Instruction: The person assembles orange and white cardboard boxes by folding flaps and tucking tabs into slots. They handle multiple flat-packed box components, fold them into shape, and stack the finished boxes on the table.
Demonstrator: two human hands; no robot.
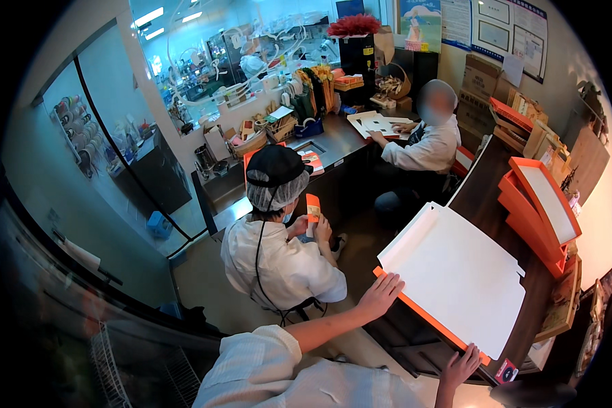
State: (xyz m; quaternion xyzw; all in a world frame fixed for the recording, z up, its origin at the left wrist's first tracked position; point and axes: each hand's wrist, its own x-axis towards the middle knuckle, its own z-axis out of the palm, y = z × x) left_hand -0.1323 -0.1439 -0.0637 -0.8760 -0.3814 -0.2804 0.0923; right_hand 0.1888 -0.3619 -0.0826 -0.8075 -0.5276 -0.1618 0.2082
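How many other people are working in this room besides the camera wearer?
2. One seated co-worker in a hairnet and black cap is just ahead, holding an orange carton. Another person sits farther back at the dark counter over flat white cardboard. Others may be hidden.

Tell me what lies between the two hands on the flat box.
In the head view, only the orange edge of the flat white cardboard sheet runs between the left hand and the right hand; nothing else sits there.
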